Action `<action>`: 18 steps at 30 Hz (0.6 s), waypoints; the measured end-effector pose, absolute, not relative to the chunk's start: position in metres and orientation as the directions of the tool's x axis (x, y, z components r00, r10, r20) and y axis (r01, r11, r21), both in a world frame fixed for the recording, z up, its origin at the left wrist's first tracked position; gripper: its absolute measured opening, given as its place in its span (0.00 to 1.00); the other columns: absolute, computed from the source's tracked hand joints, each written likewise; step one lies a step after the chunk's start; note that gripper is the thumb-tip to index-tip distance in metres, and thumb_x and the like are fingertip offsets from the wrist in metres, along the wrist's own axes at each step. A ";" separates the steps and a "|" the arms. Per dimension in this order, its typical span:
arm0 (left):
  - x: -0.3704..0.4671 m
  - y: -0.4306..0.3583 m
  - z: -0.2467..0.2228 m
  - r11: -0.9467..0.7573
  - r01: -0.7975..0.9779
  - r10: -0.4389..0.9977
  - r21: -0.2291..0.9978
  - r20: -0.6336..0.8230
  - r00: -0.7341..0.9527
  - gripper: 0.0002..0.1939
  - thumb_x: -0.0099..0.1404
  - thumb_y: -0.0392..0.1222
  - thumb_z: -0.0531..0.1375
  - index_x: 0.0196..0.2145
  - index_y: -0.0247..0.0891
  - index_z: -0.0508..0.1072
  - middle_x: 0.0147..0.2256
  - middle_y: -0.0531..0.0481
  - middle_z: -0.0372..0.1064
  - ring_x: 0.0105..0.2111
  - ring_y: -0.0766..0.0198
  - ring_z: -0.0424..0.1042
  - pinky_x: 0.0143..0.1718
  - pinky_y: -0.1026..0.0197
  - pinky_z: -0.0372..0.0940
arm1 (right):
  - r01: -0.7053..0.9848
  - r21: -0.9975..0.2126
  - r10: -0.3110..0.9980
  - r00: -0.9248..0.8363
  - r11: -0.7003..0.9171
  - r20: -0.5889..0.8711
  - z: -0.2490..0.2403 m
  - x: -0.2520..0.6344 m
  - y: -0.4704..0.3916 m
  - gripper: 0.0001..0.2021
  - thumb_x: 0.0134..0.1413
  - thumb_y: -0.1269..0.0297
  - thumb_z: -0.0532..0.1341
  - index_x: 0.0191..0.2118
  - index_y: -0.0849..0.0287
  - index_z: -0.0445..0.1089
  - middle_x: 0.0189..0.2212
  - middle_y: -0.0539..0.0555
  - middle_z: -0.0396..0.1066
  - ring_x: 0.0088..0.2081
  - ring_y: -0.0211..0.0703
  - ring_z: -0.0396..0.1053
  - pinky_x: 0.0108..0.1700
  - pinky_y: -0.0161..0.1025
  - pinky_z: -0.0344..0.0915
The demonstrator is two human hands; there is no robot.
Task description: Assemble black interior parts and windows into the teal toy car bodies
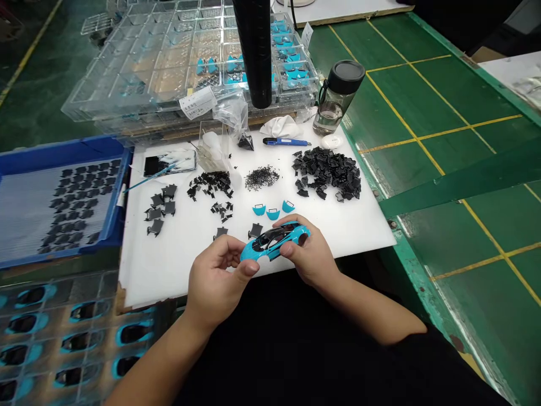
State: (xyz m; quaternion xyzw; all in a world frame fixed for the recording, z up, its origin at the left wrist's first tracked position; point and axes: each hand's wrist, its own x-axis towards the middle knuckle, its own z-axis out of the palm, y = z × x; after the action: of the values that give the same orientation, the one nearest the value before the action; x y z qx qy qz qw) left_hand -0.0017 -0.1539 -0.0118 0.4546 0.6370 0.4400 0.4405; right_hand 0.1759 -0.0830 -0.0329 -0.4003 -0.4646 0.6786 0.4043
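A light-blue toy car body [274,241] with a dark cabin is held between both hands above the front edge of the white board [338,231]. My left hand [222,276] pinches its left end between thumb and fingers. Around the right end, my right hand [308,254] is closed, thumb on the near side and fingers on the far side. Just beyond the car lie three small blue pieces [273,214] with thin black frames. Dark grey parts [255,230] lie close to the car's far side, partly hidden by it and my left hand.
Piles of black parts [329,172] cover the board's far half, with a blue cutter [286,142] and a bottle [338,96] behind. Clear trays [169,67] stand at the back. A blue bin [114,225] and trayed car bodies [78,342] are at left.
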 end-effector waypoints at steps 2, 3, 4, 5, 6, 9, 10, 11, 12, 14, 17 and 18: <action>-0.001 -0.153 -0.008 0.205 0.192 0.964 0.960 -0.163 -0.212 0.22 0.58 0.63 0.66 0.33 0.39 0.73 0.27 0.50 0.72 0.28 0.62 0.71 0.30 0.62 0.66 | -0.211 -0.946 0.918 -0.366 -0.244 -0.155 -0.039 0.175 -0.084 0.32 0.35 0.37 0.73 0.41 0.56 0.72 0.31 0.51 0.73 0.32 0.43 0.72 0.36 0.40 0.70; 0.000 -0.153 -0.007 0.207 0.195 0.962 0.959 -0.162 -0.222 0.22 0.58 0.62 0.66 0.32 0.39 0.73 0.26 0.50 0.72 0.27 0.62 0.71 0.30 0.62 0.66 | -0.221 -0.944 0.915 -0.374 -0.244 -0.149 -0.042 0.175 -0.084 0.32 0.36 0.37 0.73 0.41 0.56 0.72 0.32 0.51 0.74 0.32 0.44 0.72 0.37 0.41 0.70; 0.000 -0.152 -0.005 0.209 0.200 0.960 0.957 -0.161 -0.230 0.22 0.57 0.62 0.67 0.32 0.39 0.73 0.25 0.50 0.72 0.27 0.62 0.71 0.30 0.62 0.66 | -0.228 -0.943 0.913 -0.381 -0.243 -0.143 -0.045 0.174 -0.085 0.32 0.36 0.36 0.72 0.42 0.56 0.72 0.32 0.52 0.74 0.33 0.44 0.73 0.37 0.41 0.71; 0.001 -0.152 -0.004 0.209 0.209 0.959 0.955 -0.158 -0.237 0.22 0.57 0.62 0.67 0.31 0.39 0.73 0.25 0.50 0.72 0.26 0.62 0.71 0.29 0.62 0.66 | -0.234 -0.942 0.912 -0.386 -0.242 -0.139 -0.048 0.174 -0.085 0.33 0.36 0.35 0.72 0.42 0.56 0.72 0.33 0.53 0.75 0.33 0.45 0.73 0.38 0.41 0.71; 0.001 -0.152 -0.003 0.207 0.221 0.958 0.953 -0.152 -0.242 0.22 0.56 0.61 0.67 0.30 0.39 0.73 0.25 0.49 0.72 0.26 0.61 0.71 0.29 0.62 0.65 | -0.241 -0.939 0.910 -0.390 -0.244 -0.137 -0.050 0.174 -0.085 0.33 0.36 0.35 0.72 0.43 0.56 0.72 0.34 0.54 0.75 0.34 0.46 0.73 0.38 0.42 0.71; 0.001 -0.153 -0.002 0.185 0.265 0.964 0.946 -0.122 -0.238 0.21 0.57 0.61 0.67 0.29 0.39 0.73 0.24 0.49 0.72 0.26 0.62 0.71 0.28 0.62 0.64 | -0.273 -0.927 0.907 -0.398 -0.258 -0.135 -0.056 0.173 -0.087 0.35 0.34 0.34 0.72 0.43 0.57 0.73 0.35 0.55 0.76 0.35 0.48 0.75 0.38 0.42 0.71; 0.001 -0.153 -0.002 0.177 0.275 0.966 0.945 -0.113 -0.234 0.20 0.57 0.60 0.67 0.29 0.39 0.73 0.24 0.49 0.72 0.26 0.62 0.71 0.28 0.63 0.64 | -0.282 -0.923 0.906 -0.401 -0.262 -0.134 -0.056 0.173 -0.087 0.36 0.34 0.34 0.72 0.43 0.57 0.72 0.35 0.55 0.76 0.35 0.48 0.75 0.38 0.42 0.71; 0.000 -0.154 -0.003 0.173 0.277 0.967 0.945 -0.110 -0.229 0.20 0.58 0.60 0.67 0.29 0.39 0.73 0.24 0.49 0.72 0.26 0.62 0.71 0.28 0.63 0.64 | -0.290 -0.921 0.908 -0.399 -0.262 -0.132 -0.056 0.173 -0.088 0.35 0.33 0.35 0.72 0.43 0.57 0.72 0.35 0.55 0.76 0.35 0.47 0.75 0.37 0.41 0.71; 0.000 -0.154 -0.004 0.173 0.273 0.968 0.946 -0.113 -0.223 0.20 0.58 0.60 0.67 0.29 0.39 0.73 0.25 0.49 0.72 0.26 0.62 0.71 0.28 0.63 0.65 | -0.297 -0.919 0.911 -0.391 -0.258 -0.130 -0.055 0.173 -0.088 0.35 0.33 0.35 0.73 0.43 0.57 0.72 0.34 0.54 0.75 0.34 0.46 0.74 0.37 0.41 0.71; -0.001 -0.155 -0.006 0.182 0.252 0.968 0.950 -0.129 -0.214 0.20 0.59 0.60 0.66 0.30 0.39 0.74 0.25 0.49 0.72 0.27 0.61 0.71 0.29 0.62 0.66 | -0.290 -0.926 0.922 -0.366 -0.243 -0.127 -0.049 0.173 -0.089 0.34 0.33 0.37 0.74 0.42 0.56 0.71 0.33 0.52 0.75 0.32 0.44 0.73 0.36 0.39 0.71; -0.002 -0.156 -0.010 0.196 0.248 0.970 0.949 -0.152 -0.189 0.21 0.61 0.61 0.64 0.32 0.38 0.75 0.26 0.48 0.73 0.27 0.61 0.71 0.31 0.62 0.67 | -0.216 -0.952 0.936 -0.324 -0.215 -0.138 -0.038 0.173 -0.088 0.35 0.29 0.36 0.74 0.39 0.57 0.70 0.30 0.51 0.73 0.30 0.43 0.72 0.33 0.39 0.71; -0.003 -0.157 -0.012 0.197 0.251 0.972 0.948 -0.155 -0.179 0.21 0.62 0.61 0.63 0.34 0.38 0.75 0.27 0.48 0.73 0.28 0.61 0.72 0.31 0.62 0.67 | -0.184 -0.961 0.938 -0.317 -0.207 -0.142 -0.035 0.173 -0.087 0.35 0.29 0.35 0.74 0.38 0.57 0.70 0.29 0.51 0.73 0.29 0.42 0.71 0.33 0.39 0.71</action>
State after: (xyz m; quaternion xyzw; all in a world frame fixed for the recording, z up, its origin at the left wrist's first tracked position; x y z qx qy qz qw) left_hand -0.0028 -0.1566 -0.0115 0.4751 0.6434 0.4192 0.4298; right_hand 0.1727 -0.0873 -0.0350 -0.4037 -0.4667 0.6638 0.4226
